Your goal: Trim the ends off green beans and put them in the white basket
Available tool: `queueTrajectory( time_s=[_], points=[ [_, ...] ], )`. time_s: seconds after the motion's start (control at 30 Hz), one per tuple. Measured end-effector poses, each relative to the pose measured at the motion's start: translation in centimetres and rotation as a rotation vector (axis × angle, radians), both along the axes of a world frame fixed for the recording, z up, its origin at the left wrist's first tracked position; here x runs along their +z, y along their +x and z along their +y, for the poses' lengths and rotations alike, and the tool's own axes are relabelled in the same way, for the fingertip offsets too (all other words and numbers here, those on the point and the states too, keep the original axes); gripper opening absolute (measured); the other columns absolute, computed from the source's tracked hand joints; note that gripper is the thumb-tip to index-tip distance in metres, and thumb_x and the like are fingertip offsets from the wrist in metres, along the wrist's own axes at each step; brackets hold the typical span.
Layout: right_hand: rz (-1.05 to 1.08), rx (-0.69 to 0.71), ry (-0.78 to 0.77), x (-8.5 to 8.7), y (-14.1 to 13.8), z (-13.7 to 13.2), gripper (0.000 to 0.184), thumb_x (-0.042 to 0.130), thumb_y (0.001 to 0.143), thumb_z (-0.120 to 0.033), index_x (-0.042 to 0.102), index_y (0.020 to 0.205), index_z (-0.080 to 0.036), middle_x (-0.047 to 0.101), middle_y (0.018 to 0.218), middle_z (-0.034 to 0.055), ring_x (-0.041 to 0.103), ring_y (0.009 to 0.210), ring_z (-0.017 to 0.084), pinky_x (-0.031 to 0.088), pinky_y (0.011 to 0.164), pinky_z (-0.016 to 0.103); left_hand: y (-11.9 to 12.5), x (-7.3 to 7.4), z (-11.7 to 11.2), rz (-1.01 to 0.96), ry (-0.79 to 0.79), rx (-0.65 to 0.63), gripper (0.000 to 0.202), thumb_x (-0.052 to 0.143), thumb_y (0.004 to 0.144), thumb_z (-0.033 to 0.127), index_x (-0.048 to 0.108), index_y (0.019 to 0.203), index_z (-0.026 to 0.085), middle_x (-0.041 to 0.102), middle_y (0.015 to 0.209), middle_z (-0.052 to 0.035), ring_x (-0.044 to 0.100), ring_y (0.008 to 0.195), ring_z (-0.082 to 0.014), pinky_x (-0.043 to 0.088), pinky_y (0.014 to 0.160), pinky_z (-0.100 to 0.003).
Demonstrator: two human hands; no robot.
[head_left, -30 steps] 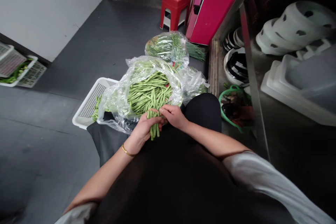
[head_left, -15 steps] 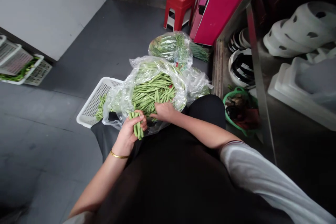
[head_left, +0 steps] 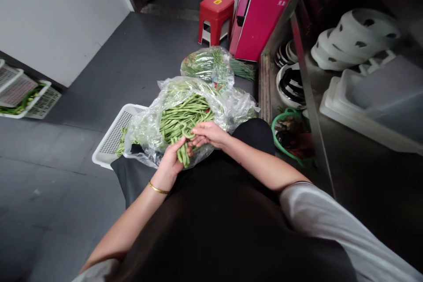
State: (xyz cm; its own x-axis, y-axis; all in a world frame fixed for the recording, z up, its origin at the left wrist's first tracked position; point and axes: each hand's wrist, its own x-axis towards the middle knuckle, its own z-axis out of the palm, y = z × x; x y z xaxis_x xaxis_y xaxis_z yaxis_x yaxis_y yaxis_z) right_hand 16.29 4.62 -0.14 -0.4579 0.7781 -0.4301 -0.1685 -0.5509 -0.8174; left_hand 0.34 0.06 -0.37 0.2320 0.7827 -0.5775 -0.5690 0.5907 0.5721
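On dark grey tiled floor [head_left: 66, 150]: red stool [head_left: 215, 17] near doorway; clear bag of greens [head_left: 201, 64] just in front of it; slotted white basket [head_left: 46, 102] at far left. On metal shelf [head_left: 310, 97], right: perforated white containers [head_left: 357, 39], pale bins [head_left: 366, 110] near them.

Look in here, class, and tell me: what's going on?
A person's left hand grips a small bunch of green beans, while the right hand holds a curved bean close to it. Both hands are at the near edge of an open plastic bag filled with more beans. A white basket holding some beans is left of the bag.
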Motion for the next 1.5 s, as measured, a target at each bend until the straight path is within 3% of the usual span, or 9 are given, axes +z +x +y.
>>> queueTrajectory(
  time_s=[0.2,0.43,0.63,0.87,0.97,1.1,1.3,1.4,1.5],
  points=[
    [-0.333,0.118,0.391,-3.2,-0.7,-2.8,0.021,0.058,0.080,-0.035,0.051,0.072,-0.017,0.058,0.055,-0.0033,0.055,0.044,0.010,0.044,0.044,0.020,-0.7,-1.0,0.4,0.091,0.041,0.074,0.021,0.075,0.062,0.017,0.064,0.078,0.008,0.064,0.063,-0.0029,0.049,0.041,-0.0068,0.043,0.040,-0.019],
    [-1.162,0.252,1.083,-0.9,-0.5,-2.9,0.029,0.035,0.093,-0.031,0.057,0.084,-0.014,0.064,0.083,0.0097,0.058,0.074,0.016,0.036,0.061,0.024,-0.1,-0.7,-0.6,0.246,0.256,0.096,0.029,0.078,0.058,0.018,0.065,0.083,0.012,0.062,0.062,0.0006,0.051,0.044,-0.0072,0.042,0.043,-0.019],
    [-1.092,0.700,0.906,2.0,0.8,-1.8,0.022,0.052,0.083,-0.033,0.059,0.070,-0.016,0.062,0.068,0.0042,0.054,0.062,0.014,0.028,0.052,0.023,-0.1,0.2,-2.0,0.405,0.339,-0.118,0.026,0.076,0.062,0.021,0.065,0.085,0.012,0.058,0.053,0.0021,0.049,0.041,-0.0071,0.037,0.040,-0.017],
    [-0.429,0.077,0.323,0.9,4.6,-2.9,0.033,0.052,0.081,-0.047,0.055,0.075,-0.015,0.053,0.054,-0.0026,0.046,0.044,0.008,0.038,0.046,0.020,-0.9,2.0,-2.2,0.312,0.284,-0.078,0.026,0.075,0.062,0.022,0.064,0.083,0.014,0.063,0.062,-0.0005,0.050,0.041,-0.0067,0.040,0.040,-0.017],
    [-0.242,0.208,0.147,0.5,5.5,-2.4,0.044,0.062,0.071,-0.053,0.056,0.092,-0.015,0.061,0.063,-0.0002,0.052,0.044,0.008,0.039,0.042,0.019,-0.7,2.0,-2.4,0.336,0.292,-0.291,0.026,0.076,0.061,0.025,0.066,0.082,0.013,0.063,0.058,-0.0015,0.050,0.039,-0.0076,0.040,0.037,-0.017],
    [-0.109,0.148,0.234,1.9,4.1,-0.9,0.040,0.057,0.075,-0.054,0.056,0.081,-0.014,0.052,0.051,-0.0055,0.038,0.036,0.004,0.030,0.036,0.017,0.2,1.9,-2.3,0.364,0.290,-0.472,0.021,0.075,0.062,0.026,0.064,0.075,0.013,0.061,0.053,-0.0018,0.049,0.038,-0.0082,0.040,0.036,-0.017],
    [-0.257,-0.147,0.518,3.7,1.4,-4.3,0.027,0.067,0.071,-0.041,0.055,0.074,-0.016,0.054,0.057,-0.0041,0.050,0.048,0.007,0.040,0.048,0.019,-0.9,0.3,-0.2,0.237,0.017,-0.018,0.017,0.071,0.058,0.017,0.058,0.067,0.013,0.055,0.047,0.0017,0.045,0.033,-0.0080,0.037,0.031,-0.017],
    [-0.073,-0.130,0.227,1.9,1.3,-5.3,0.033,0.064,0.072,-0.046,0.053,0.080,-0.017,0.054,0.055,-0.0045,0.052,0.043,0.009,0.042,0.043,0.022,-1.9,-0.2,0.5,0.148,-0.052,0.085,0.015,0.070,0.060,0.017,0.056,0.063,0.012,0.055,0.049,0.0017,0.043,0.033,-0.0056,0.037,0.033,-0.016],
    [0.071,0.030,-0.037,-0.1,1.3,-4.7,0.040,0.067,0.066,-0.050,0.051,0.074,-0.015,0.052,0.051,-0.0049,0.050,0.040,0.009,0.042,0.037,0.021,-1.8,0.0,0.1,0.172,0.080,-0.115,0.020,0.075,0.060,0.020,0.059,0.069,0.011,0.057,0.053,-0.0003,0.048,0.038,-0.0077,0.040,0.036,-0.018]
  ],
)
